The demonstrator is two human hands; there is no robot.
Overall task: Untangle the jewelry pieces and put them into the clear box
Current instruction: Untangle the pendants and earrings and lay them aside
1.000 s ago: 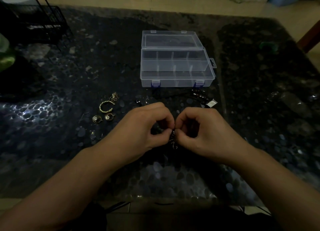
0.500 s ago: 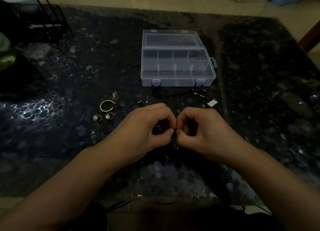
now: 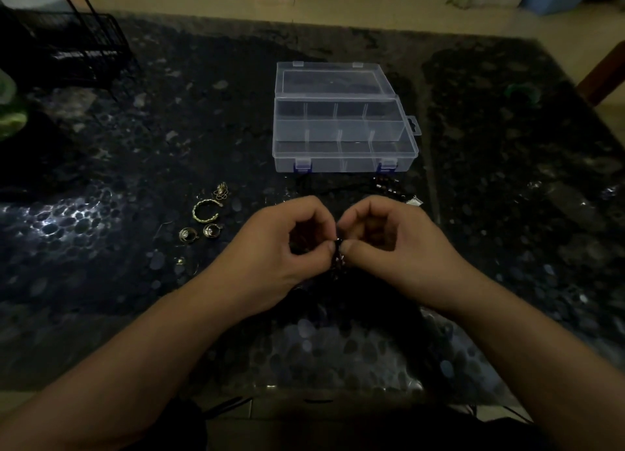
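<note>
Head cam, both grips — left hand (image 3: pixel 280 251), right hand (image 3: pixel 395 247) — pinching dark jewelry tangle (image 3: pixel 339 257), gold earrings (image 3: pixel 199 232) left, clear box (image 3: pixel 345 153) open behind.

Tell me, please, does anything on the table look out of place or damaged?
Nothing stands out: the clear box sits open and level, gold earrings lie loose left of the hands, and both pinch a dark tangled piece.

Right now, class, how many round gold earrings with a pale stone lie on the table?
2. One round earring lies left of the left hand, the other earring just right of it, both below the open gold hoop. Dim light could hide more.
</note>
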